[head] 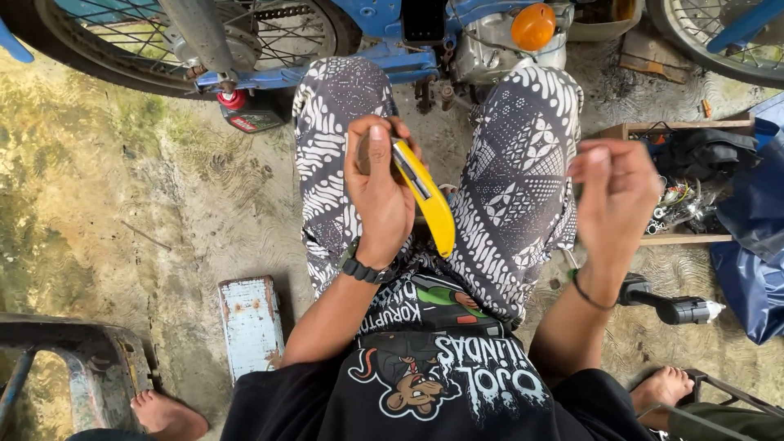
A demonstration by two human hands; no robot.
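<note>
While crouched on a stained, greenish concrete floor beside a blue motorcycle. Left hand fingers clasped round a yellow utility knife. Right hand fingers loosely curled, empty, near a wooden parts box.

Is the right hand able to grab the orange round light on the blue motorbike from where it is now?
Probably yes. The right hand is held up empty above the patterned knee, and the orange round light sits just past that knee on the blue motorbike. Nothing blocks the gap; the arm would only need stretching forward.
</note>
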